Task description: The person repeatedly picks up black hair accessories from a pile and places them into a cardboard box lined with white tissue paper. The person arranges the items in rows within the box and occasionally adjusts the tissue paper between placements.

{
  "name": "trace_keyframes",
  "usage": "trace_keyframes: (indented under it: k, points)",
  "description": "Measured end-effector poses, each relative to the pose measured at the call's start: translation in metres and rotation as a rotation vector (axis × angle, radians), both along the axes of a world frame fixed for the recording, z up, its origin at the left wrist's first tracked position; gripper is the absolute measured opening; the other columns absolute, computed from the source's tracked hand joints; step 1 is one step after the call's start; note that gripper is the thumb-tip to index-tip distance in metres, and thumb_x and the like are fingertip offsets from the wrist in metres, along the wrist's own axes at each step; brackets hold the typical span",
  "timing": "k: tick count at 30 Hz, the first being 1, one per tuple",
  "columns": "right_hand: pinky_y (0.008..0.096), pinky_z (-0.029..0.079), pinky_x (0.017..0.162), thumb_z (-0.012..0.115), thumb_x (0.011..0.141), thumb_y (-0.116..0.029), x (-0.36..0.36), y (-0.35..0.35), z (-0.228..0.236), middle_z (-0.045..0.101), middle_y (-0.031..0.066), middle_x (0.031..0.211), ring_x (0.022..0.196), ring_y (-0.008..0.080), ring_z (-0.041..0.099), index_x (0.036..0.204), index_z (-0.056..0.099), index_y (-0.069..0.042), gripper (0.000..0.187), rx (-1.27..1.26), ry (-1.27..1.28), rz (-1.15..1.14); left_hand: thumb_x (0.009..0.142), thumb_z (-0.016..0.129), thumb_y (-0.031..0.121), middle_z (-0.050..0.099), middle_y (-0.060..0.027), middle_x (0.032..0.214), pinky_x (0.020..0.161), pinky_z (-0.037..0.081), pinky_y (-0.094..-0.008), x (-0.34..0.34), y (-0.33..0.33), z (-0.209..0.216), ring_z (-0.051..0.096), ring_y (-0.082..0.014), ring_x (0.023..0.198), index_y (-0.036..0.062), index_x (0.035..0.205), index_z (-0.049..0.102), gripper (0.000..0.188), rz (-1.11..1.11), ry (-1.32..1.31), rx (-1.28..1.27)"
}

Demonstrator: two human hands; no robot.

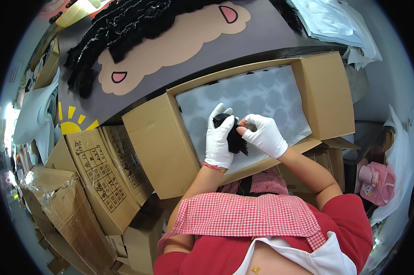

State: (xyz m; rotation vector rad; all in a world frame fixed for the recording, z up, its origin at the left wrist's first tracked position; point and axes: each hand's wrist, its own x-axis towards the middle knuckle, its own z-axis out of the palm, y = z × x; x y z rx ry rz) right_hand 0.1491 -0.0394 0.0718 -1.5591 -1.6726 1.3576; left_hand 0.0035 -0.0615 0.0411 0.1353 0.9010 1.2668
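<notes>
My left hand (219, 145), in a white glove, is closed round a small, soft black item (237, 139) with a ragged lower edge; its exact kind does not show. At the item's right edge my right hand (267, 137) has its fingers curled in a pinch. That glove leaves the thumb tip and a fingertip bare, and what lies between them is too small to tell. Both hands are above an open cardboard box (326, 94). Inside the box, a thin whitish sheet (262, 98) covers rows of dark round shapes that show through.
Beyond the box, a grey table with a printed mat (179, 59) carries a heap of black furry strips (124, 32). Pale sheets (328, 23) are piled at the far right. Cardboard cartons (101, 174) crowd the left, and a pink bag (379, 183) is at the right.
</notes>
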Motion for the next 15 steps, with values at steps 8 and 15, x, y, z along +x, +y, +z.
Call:
trace_keyframes:
  k: [8, 15]
  points:
    - [0.0312, 0.052, 0.069, 0.075, 0.078, -0.022, -0.005, 0.03, -0.011, 0.068, 0.0106, 0.071, 0.068, 0.0139, 0.063, 0.088, 0.073, -0.003, 0.022, -0.37, -0.198, 0.32, 0.084, 0.069, 0.003, 0.058, -0.0071, 0.121, 0.09, 0.05, -0.031, -0.037, -0.019, -0.014, 0.058, -0.0165, 0.105, 0.0063, 0.148, 0.036, 0.073, -0.275, 0.285, 0.018]
    - [0.038, 0.054, 0.073, 0.072, 0.079, -0.029, -0.068, 0.07, -0.039, 0.07, 0.0167, 0.082, 0.078, 0.0333, 0.068, 0.086, 0.073, -0.006, 0.024, 0.276, -0.29, 0.232, 0.087, 0.065, 0.003, 0.06, -0.0079, 0.12, 0.081, 0.053, -0.0335, -0.04, -0.013, -0.018, 0.062, -0.0169, 0.095, 0.0152, 0.153, 0.025, 0.079, -0.066, 0.174, -0.247]
